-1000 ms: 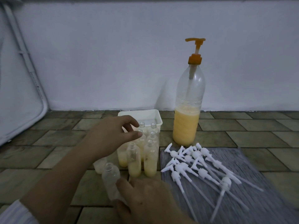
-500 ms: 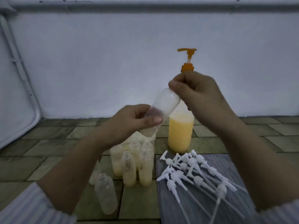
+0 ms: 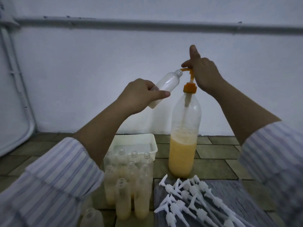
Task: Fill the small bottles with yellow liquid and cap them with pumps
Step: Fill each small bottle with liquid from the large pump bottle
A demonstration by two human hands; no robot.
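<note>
Dispenser bottle: the large clear bottle (image 3: 184, 128) stands upright on the tiled floor, about a third full of yellow liquid, well behind the pump pile.
Orange pump: the pump head (image 3: 190, 75) is at the top of its stem, spout pointing left, toward the person's left hand.
Right hand: the right hand (image 3: 202, 72) sits on top of the pump head, fingers curled over it, one finger sticking straight up; placed to press down.
Left hand: the left hand (image 3: 142, 93) grips the lower half of an empty small bottle (image 3: 165, 85), fingers wrapped round it, thumb laid along its side.
Key relation: the small bottle's long axis tilts up and to the right; its open mouth meets the spout tip, touching or just short, cannot tell which.
Filled stock: a cluster of part-filled small bottles (image 3: 129, 185) stands uncapped in front of a white tray (image 3: 152, 143).
Caps: white pumps (image 3: 188, 199) lie heaped on a grey mat, untouched.
Judgement: the next press depends on the mouth staying under the spout.
</note>
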